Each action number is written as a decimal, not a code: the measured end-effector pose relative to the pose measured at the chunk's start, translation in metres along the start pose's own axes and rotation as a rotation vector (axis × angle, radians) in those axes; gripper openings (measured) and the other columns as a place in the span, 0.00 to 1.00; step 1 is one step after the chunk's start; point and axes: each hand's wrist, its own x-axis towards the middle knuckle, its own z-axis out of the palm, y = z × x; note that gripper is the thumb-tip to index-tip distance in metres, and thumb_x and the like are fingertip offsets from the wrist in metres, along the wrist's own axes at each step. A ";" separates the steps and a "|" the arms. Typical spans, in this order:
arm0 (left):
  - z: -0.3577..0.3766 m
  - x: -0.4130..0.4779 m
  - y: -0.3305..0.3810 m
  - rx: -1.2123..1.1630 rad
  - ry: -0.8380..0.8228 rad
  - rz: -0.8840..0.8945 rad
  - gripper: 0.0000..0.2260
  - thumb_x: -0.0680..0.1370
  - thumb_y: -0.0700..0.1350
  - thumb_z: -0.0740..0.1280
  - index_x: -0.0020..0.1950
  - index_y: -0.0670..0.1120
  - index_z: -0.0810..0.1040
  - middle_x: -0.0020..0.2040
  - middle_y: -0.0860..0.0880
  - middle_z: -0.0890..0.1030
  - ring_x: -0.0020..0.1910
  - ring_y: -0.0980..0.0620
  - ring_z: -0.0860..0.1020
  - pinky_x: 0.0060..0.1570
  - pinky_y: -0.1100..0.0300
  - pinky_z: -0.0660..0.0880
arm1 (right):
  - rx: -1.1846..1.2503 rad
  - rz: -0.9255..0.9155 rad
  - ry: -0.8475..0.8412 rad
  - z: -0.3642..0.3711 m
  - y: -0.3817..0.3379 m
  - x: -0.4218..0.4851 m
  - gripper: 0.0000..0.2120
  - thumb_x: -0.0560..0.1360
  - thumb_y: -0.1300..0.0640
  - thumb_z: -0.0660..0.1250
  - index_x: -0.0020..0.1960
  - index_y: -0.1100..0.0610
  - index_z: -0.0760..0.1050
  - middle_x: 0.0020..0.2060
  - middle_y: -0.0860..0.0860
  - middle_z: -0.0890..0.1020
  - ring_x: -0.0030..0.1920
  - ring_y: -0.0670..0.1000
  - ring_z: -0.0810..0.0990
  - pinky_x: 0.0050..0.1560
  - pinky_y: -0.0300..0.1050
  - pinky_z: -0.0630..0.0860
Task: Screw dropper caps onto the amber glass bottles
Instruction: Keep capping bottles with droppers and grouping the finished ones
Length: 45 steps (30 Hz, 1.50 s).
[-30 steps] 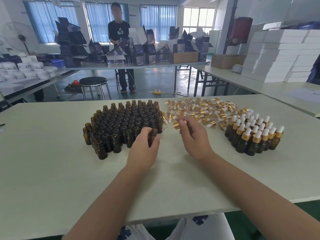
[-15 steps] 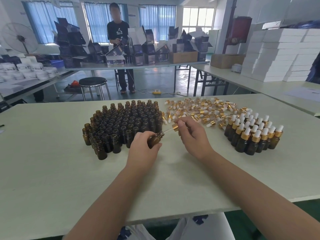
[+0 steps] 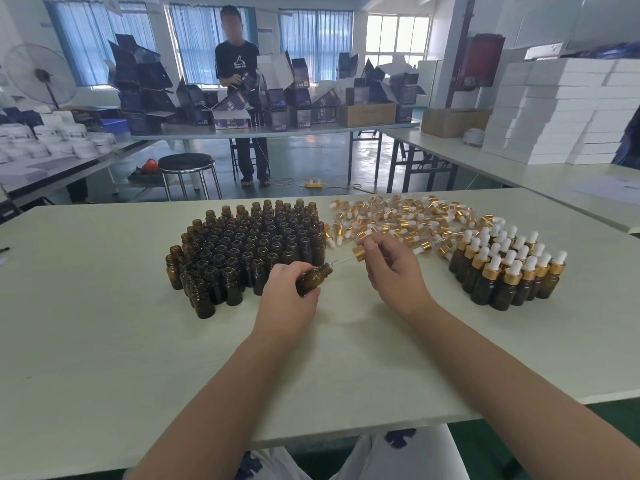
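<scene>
Head: one bottle (image 3: 313, 280), one cap (image 3: 359, 252), handheld

Left hand (image 3: 285, 299) and right hand (image 3: 394, 271) close together, fingers (image 3: 375, 241) curled

- Back wall: windows (image 3: 194, 43) with blue curtains; one bare window (image 3: 398, 39) at right lets in daylight.
- Floor (image 3: 311, 157): grey-green, glossy.
- Far table (image 3: 311, 129) loaded with dark open cartons (image 3: 145, 81); a person (image 3: 239, 64) stands behind it.
- Black round stool (image 3: 187, 164) in front; pedestal fan (image 3: 38, 76) at left.
- Right table (image 3: 519, 174): stacked white boxes (image 3: 554, 109).
</scene>
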 end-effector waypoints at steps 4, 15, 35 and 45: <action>0.000 0.000 0.001 -0.002 -0.006 0.018 0.11 0.75 0.41 0.70 0.54 0.52 0.78 0.45 0.58 0.68 0.41 0.61 0.71 0.41 0.70 0.64 | -0.049 -0.024 -0.014 0.000 0.002 0.000 0.10 0.81 0.52 0.59 0.49 0.55 0.77 0.29 0.46 0.72 0.30 0.44 0.69 0.34 0.40 0.68; 0.001 0.000 0.001 0.010 -0.011 0.041 0.13 0.73 0.40 0.70 0.56 0.51 0.80 0.41 0.57 0.72 0.36 0.60 0.70 0.36 0.72 0.64 | 0.007 0.036 -0.177 0.003 0.004 -0.004 0.07 0.79 0.59 0.63 0.46 0.48 0.77 0.28 0.43 0.73 0.26 0.46 0.73 0.28 0.37 0.70; -0.002 -0.003 0.004 0.000 -0.029 0.073 0.14 0.74 0.37 0.69 0.57 0.51 0.80 0.42 0.57 0.71 0.37 0.60 0.70 0.40 0.78 0.64 | -0.101 0.093 -0.252 -0.001 0.011 0.000 0.07 0.79 0.52 0.63 0.43 0.51 0.75 0.27 0.44 0.78 0.25 0.42 0.72 0.28 0.33 0.71; -0.001 -0.003 0.004 -0.007 -0.054 0.067 0.14 0.74 0.39 0.69 0.58 0.52 0.80 0.44 0.55 0.72 0.37 0.59 0.71 0.40 0.77 0.66 | -0.303 0.031 -0.238 -0.003 0.015 0.001 0.22 0.79 0.43 0.59 0.35 0.59 0.73 0.27 0.51 0.71 0.27 0.43 0.66 0.30 0.34 0.65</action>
